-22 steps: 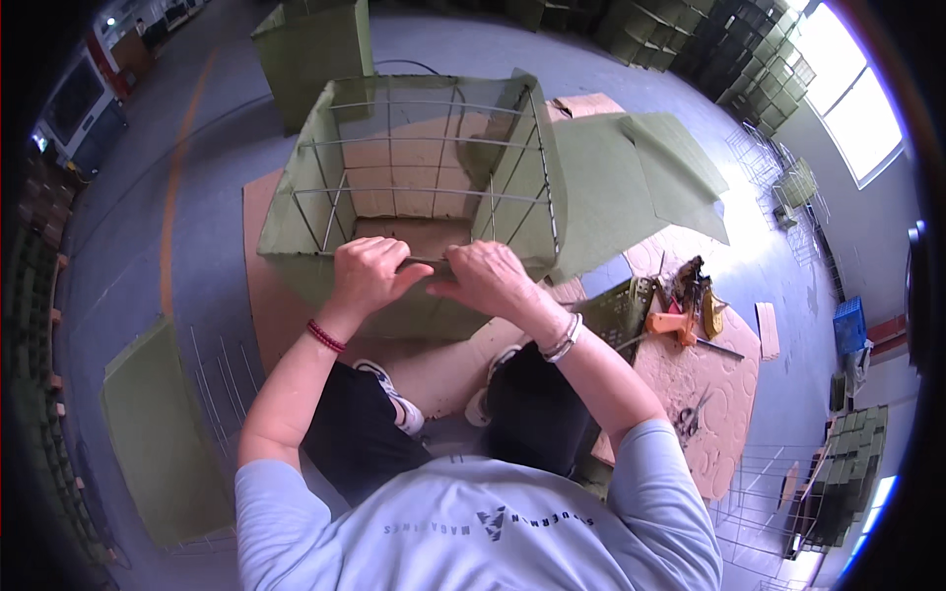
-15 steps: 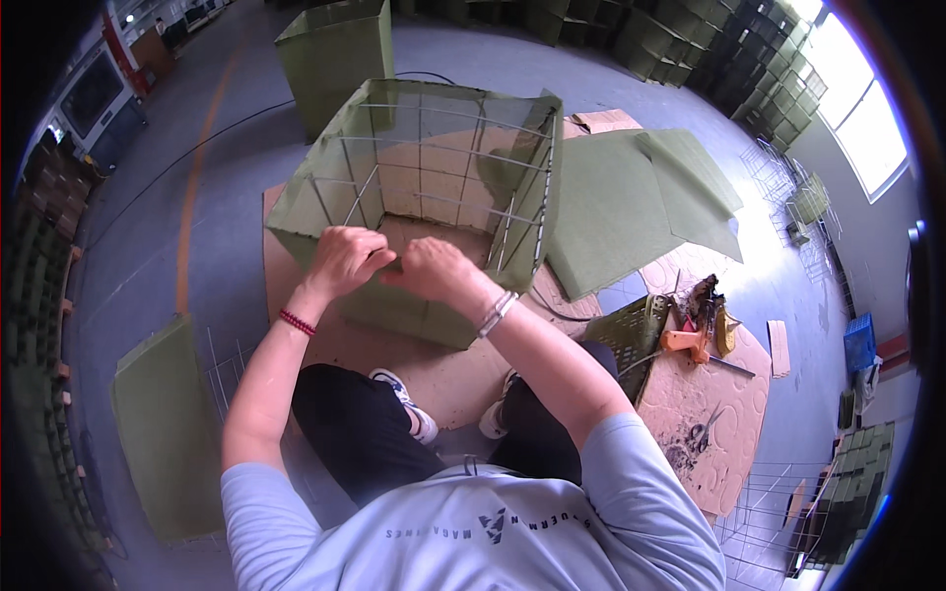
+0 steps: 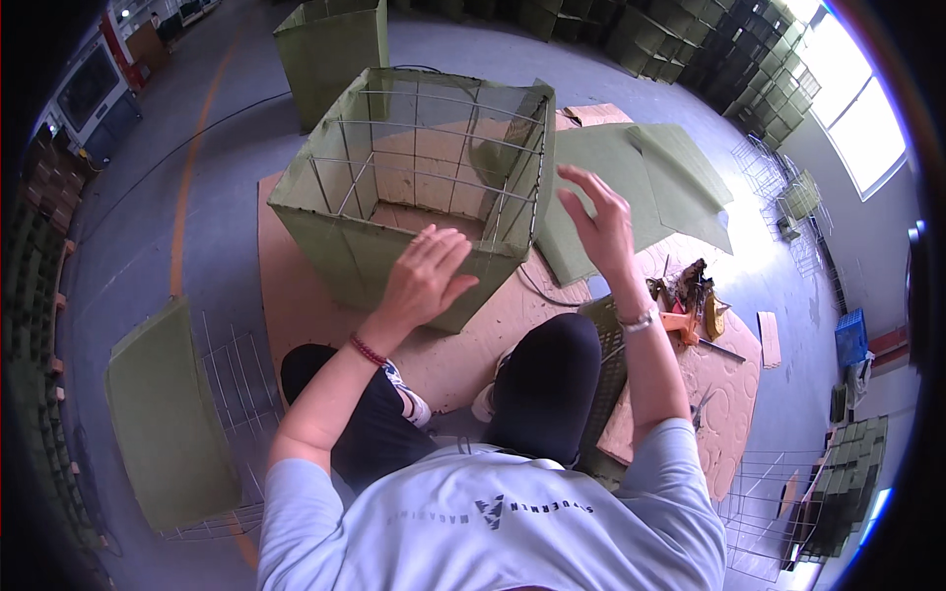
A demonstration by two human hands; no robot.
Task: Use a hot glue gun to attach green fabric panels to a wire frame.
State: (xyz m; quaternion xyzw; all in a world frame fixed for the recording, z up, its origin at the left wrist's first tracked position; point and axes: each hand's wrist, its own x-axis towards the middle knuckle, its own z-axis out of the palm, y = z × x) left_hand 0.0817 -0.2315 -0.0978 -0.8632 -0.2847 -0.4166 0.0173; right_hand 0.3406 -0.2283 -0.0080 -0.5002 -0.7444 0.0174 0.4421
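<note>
A wire-framed box (image 3: 330,236) wrapped in green fabric stands in front of me, its open top showing the metal grid inside. My left hand (image 3: 424,278) is in front of the near panel, fingers extended and nothing in it; whether it touches the fabric I cannot tell. To the right of the box my right hand (image 3: 603,222) is raised with fingers apart and holds nothing. Along the near rim the fabric lies against the frame. An orange glue gun (image 3: 680,323) lies to the right, below my right hand.
Cardboard (image 3: 296,315) lies under the box. Green fabric sheets (image 3: 660,192) spread to its right. A green plastic basket (image 3: 613,372) sits beside my right knee. On the left are a green panel (image 3: 168,414) and a wire grid (image 3: 236,369). Another green box (image 3: 335,59) stands behind.
My hands, together at the box's near rim before, have come apart. The right one has moved off to the right and opened; the left has shifted right and slightly lower, fingers straightened.
</note>
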